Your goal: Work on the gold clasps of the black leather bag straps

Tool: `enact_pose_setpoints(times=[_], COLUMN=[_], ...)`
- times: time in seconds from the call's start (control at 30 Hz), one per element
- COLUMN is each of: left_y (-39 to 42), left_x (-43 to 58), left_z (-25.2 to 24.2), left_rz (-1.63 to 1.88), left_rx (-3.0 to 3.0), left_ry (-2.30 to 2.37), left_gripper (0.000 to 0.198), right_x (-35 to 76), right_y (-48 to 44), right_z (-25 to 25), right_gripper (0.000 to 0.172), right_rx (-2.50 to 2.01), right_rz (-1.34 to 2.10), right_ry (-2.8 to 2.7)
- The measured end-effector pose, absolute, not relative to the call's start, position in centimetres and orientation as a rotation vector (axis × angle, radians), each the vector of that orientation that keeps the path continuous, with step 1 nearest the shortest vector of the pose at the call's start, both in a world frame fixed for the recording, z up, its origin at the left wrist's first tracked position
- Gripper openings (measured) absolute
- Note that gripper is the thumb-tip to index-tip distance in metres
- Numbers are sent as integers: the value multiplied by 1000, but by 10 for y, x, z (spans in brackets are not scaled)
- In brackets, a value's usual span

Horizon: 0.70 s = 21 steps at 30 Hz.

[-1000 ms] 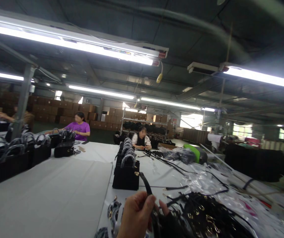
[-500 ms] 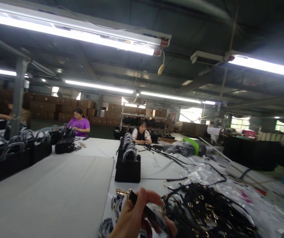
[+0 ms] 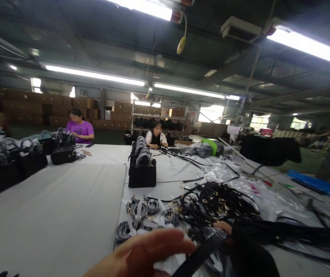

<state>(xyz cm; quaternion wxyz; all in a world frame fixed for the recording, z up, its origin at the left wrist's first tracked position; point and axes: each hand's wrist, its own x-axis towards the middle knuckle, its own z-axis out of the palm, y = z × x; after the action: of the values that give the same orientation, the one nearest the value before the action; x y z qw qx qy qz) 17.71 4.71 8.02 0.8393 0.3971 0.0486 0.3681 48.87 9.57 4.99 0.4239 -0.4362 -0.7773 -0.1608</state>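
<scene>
Hand point(image 3: 142, 254) lower, strap point(image 3: 199, 256) flatter

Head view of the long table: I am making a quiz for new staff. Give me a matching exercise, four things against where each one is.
Things:
1. black handbag
2. pile of black straps
3. coiled straps
4. left hand

Places:
a. bottom edge, nearest the camera
b. right of the coils, with gold clasps
c. upright at mid-table, front of a row
d. flat on the white cloth just before the handbag

Pairs: 1-c, 2-b, 3-d, 4-a
</scene>
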Motion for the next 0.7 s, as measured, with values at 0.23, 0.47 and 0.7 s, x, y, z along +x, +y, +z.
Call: enact_pose_setpoints(times=[0.23, 0.47, 0.7], left_y=[59, 81, 110], left_x=[209, 219, 224], left_z=[54, 96, 115], left_rz=[513, 882, 1494], left_rx=[818, 506, 646], left_ry=[287, -27, 61], left_gripper=[42, 33, 25], right_x=[456, 379, 352], right_y=[90, 70, 86], right_z=[51, -11, 22], right_gripper=[29, 67, 76], right_rx=[-1071, -1123, -1025], right_rz=[-250, 1239, 1410], right_ry=[-1945, -1487, -1385])
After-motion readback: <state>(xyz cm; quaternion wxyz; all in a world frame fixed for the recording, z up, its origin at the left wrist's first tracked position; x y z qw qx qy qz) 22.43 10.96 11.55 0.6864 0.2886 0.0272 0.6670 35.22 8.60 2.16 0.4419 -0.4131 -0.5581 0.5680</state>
